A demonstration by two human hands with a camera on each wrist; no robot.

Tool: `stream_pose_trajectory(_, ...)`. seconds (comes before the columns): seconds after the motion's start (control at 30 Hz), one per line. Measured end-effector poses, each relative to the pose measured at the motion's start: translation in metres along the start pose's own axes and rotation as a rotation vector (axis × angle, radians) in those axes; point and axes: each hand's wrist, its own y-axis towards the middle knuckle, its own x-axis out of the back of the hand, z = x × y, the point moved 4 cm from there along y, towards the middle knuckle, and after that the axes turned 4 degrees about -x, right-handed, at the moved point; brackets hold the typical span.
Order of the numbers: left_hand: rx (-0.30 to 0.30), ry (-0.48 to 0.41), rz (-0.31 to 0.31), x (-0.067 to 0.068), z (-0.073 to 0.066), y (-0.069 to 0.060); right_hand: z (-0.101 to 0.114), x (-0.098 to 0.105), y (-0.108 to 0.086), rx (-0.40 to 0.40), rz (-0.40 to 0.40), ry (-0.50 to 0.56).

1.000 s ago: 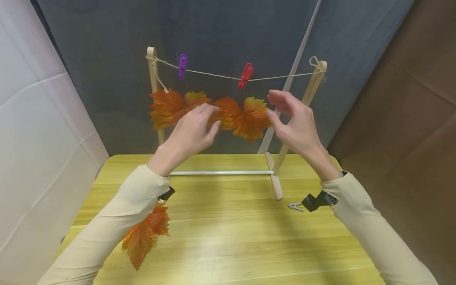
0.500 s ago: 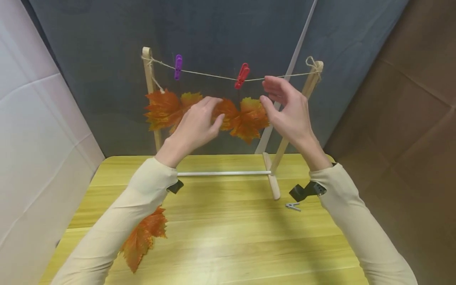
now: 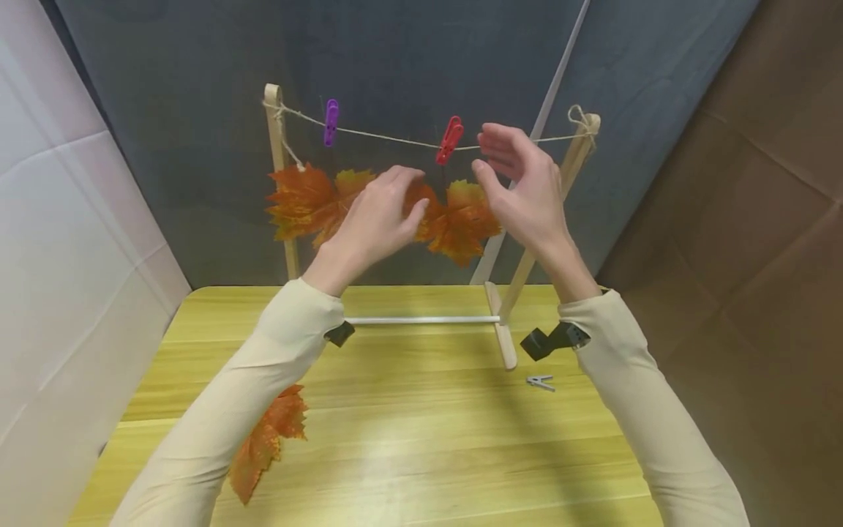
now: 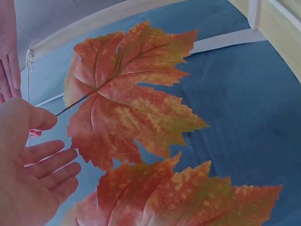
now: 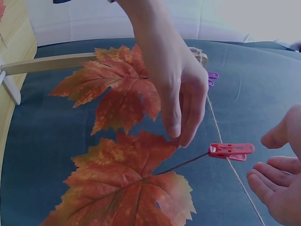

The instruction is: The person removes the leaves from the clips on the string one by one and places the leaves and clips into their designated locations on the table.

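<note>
Two orange maple leaves hang from a twine line (image 3: 388, 137). A red clothespin (image 5: 230, 149) clips the stem of the right leaf (image 5: 127, 183) to the twine; above the left leaf (image 3: 306, 205) sits a purple clothespin (image 3: 331, 123). My left hand (image 3: 385, 219) hovers in front of the leaves with loosely bent fingers, covering part of them. Nothing is held in it, and whether its fingertips touch the right leaf I cannot tell. Just right of the red clothespin, my right hand (image 3: 523, 183) is raised with relaxed fingers, apart from the clip and holding nothing.
Wooden posts (image 3: 576, 157) carry the twine, and a white rod (image 3: 421, 320) joins the stand low down. On the table (image 3: 421, 410) lie a grey clothespin (image 3: 541, 383) at right and another maple leaf (image 3: 266, 443), partly behind the left sleeve.
My right hand has risen and moved left, closer to the red clothespin. The left hand has shifted right and slightly up across the leaves. Leaves and clothespins stay in place.
</note>
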Motion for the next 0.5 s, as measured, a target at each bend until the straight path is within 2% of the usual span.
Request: stream_pose_trajectory(0.5, 0.014, -0.06, -0.043, -0.011, -0.006, 0.019, 0.002, -0.005, 0.01, -0.031, 0.008, 0.049)
